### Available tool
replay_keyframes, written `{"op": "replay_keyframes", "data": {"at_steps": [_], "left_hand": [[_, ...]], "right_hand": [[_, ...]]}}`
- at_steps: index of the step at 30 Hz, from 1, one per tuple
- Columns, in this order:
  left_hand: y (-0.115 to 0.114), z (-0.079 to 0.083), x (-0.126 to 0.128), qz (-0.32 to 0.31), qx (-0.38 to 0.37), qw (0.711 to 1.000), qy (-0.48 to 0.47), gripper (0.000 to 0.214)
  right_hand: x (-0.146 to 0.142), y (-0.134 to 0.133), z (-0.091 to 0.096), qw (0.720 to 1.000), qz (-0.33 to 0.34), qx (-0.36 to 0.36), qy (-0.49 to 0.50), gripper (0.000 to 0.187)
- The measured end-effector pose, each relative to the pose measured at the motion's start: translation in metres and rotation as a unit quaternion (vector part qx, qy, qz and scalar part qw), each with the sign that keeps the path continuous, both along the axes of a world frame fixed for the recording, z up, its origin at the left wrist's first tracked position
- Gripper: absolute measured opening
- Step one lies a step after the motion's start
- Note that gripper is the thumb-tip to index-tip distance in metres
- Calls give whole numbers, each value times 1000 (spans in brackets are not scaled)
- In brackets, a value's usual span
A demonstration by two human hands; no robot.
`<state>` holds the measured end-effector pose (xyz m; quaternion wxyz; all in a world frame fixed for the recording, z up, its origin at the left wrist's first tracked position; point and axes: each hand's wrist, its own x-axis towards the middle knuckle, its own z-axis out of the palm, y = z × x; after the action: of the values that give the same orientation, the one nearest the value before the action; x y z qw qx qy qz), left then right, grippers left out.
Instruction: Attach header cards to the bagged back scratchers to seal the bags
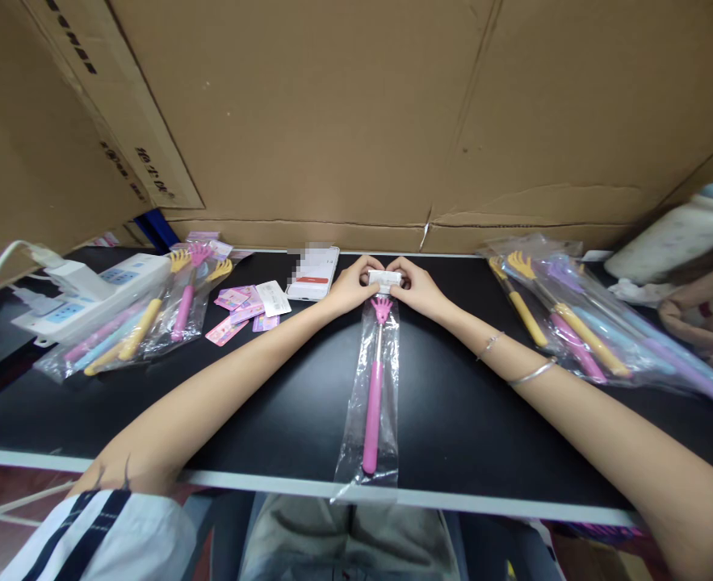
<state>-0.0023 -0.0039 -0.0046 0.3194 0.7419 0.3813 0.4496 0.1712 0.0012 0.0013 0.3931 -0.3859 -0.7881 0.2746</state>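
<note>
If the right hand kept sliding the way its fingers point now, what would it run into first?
The right hand points left along the white header card it pinches, so it would almost at once meet the left hand on the card's other end; their fingertips look nearly touching above it.

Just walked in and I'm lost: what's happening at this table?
A person is working with both hands at a black table. The left hand and right hand pinch a white card at the top of a clear bag holding a pink back scratcher. More bagged scratchers lie in a left pile and a right pile. Small pink cards and a phone sit nearby.
</note>
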Motion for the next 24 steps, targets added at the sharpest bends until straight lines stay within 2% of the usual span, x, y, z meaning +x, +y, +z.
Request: {"op": "replay_keyframes", "data": {"at_steps": [9,14,19,24], "left_hand": [[1,-1,0,-8,-2,1000,-7,27],[3,-3,0,-13,-5,1000,-24,28],[3,-4,2,-9,-28,998,-58,34],[3,-3,2,-28,-38,997,-60,28]], "right_hand": [[0,1,0,1000,-5,9,-4,22],[0,1,1,1000,-1,5,26,22],[-1,-3,4,994,21,-47,93,32],[-1,-5,10,986,5,-87,143,18]]}}
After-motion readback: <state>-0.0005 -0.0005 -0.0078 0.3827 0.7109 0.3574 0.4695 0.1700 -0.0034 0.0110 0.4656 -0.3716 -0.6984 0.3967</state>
